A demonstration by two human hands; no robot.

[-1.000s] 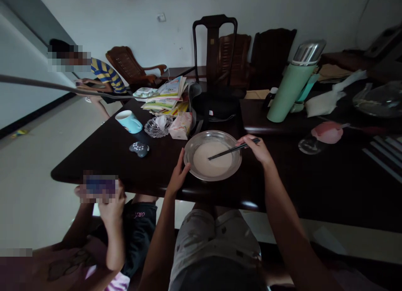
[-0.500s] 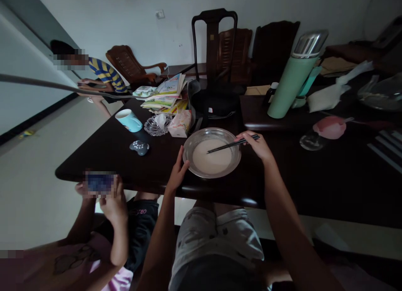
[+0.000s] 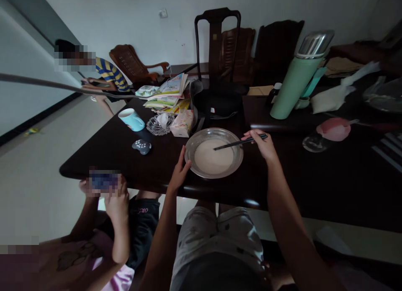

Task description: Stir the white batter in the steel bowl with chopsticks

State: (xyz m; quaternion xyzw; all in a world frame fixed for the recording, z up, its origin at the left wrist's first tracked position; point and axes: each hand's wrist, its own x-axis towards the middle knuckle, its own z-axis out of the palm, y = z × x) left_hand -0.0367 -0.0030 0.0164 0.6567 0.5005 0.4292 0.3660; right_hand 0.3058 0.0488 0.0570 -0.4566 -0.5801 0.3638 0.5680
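A round metal bowl (image 3: 192,165) stands near the front edge of the dark table, with a pale, creamy liquid (image 3: 213,159) in it. My left hand (image 3: 181,169) grips the bowl's left rim, thumb on the near side and fingers along the outside. Over the right rim, my right hand (image 3: 260,143) is closed round a pair of dark chopsticks (image 3: 230,144). Their tips reach into the liquid near the bowl's middle. The fingers of my right hand partly hide the chopsticks' upper ends.
Behind the bowl are a tissue box (image 3: 182,123), a glass dish (image 3: 159,124) and a black bag (image 3: 216,102). A blue mug (image 3: 132,119) and a game controller (image 3: 142,146) lie left. Rightward stand a green thermos (image 3: 290,86) and a pink cup (image 3: 334,130). A person's hands (image 3: 116,199) hold a phone.
The chopsticks have shifted slightly to the right in the bowl along with my right hand. My left hand stays on the rim. The whole view has shifted a little.
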